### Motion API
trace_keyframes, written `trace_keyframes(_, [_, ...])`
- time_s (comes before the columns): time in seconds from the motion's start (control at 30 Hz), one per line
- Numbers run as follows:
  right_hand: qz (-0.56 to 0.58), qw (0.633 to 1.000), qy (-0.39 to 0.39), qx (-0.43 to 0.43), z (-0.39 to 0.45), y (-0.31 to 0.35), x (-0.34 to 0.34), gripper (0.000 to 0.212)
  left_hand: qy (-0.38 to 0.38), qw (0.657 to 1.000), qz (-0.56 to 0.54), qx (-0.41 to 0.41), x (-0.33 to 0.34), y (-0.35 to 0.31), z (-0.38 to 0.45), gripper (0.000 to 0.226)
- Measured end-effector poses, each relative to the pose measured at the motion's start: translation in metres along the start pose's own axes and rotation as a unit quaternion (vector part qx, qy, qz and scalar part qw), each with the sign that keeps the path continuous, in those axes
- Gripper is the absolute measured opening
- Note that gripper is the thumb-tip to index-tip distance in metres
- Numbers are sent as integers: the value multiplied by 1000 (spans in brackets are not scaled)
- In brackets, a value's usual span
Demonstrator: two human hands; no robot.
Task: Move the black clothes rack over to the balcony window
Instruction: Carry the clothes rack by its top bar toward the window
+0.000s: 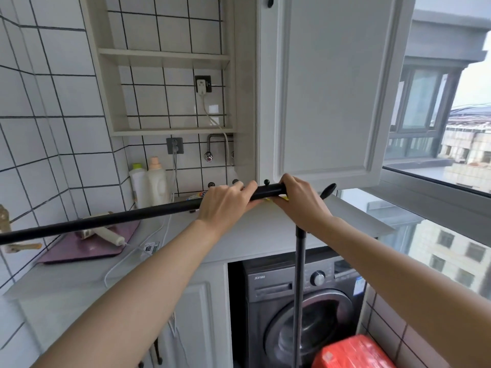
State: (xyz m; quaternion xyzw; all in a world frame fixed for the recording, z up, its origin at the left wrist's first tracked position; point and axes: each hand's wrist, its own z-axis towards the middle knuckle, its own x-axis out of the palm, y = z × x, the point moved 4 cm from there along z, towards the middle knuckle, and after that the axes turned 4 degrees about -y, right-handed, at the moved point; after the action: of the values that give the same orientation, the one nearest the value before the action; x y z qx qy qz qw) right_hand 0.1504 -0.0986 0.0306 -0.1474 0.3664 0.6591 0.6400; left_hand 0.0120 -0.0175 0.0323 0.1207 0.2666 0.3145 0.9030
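Kid: Where is the black clothes rack (111,217) right now?

Helper: Its top bar goes across the middle, from 9 o'clock up to the centre. Its thin pole (299,288) goes down toward 6 o'clock, in front of the washing machine (305,309). The balcony window (438,197) is at 3 o'clock, just beside the bar's end.

Kid: What are the hands doing?

Helper: Both are wrapped tight around the bar. The left hand (225,201) holds it at the centre. The right hand (300,200) holds it near the end, close to the pole.

Kid: How do I do it well?

Helper: I think you keep both hands closed and lift evenly, so the rack stays straight. Go slowly toward 3 o'clock. Watch the knob (328,189) at the end, so it does not bump the cupboard door (332,88) above. Watch the red box (350,351) at 5 o'clock too, near the pole's foot.
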Motion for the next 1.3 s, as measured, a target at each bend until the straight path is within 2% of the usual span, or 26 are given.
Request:
trace_keyframes(0.23, [-49, 998, -31, 16, -48, 43, -42, 28, -4, 999, -33, 10, -60, -11, -16, 19])
trace_keyframes(0.7, [-89, 991, -77, 67, -146, 95, -123, 26, -38, 990, -116, 64, -164, -60, -33, 37])
trace_keyframes(0.9, [-89, 987, -90, 96, -196, 100, -181, 31, -33, 988, -130, 73, -203, -112, -23, 42])
trace_keyframes(0.93, [-88, 987, -93, 99, -207, 99, -197, 30, -52, 987, -130, 75, -215, -126, -19, 41])
trace_keyframes(0.97, [-97, 985, -94, 110, -246, 94, -239, 29, -53, 985, -144, 80, -245, -170, -16, 41])
trace_keyframes(1.07, [-118, 980, -103, 123, -304, 85, -297, 26, -72, 982, -146, 96, -296, -234, -14, 40])
trace_keyframes(1.3, [-116, 975, -138, 133, -323, 92, -313, 28, -72, 981, -142, 112, -316, -247, -9, 39])
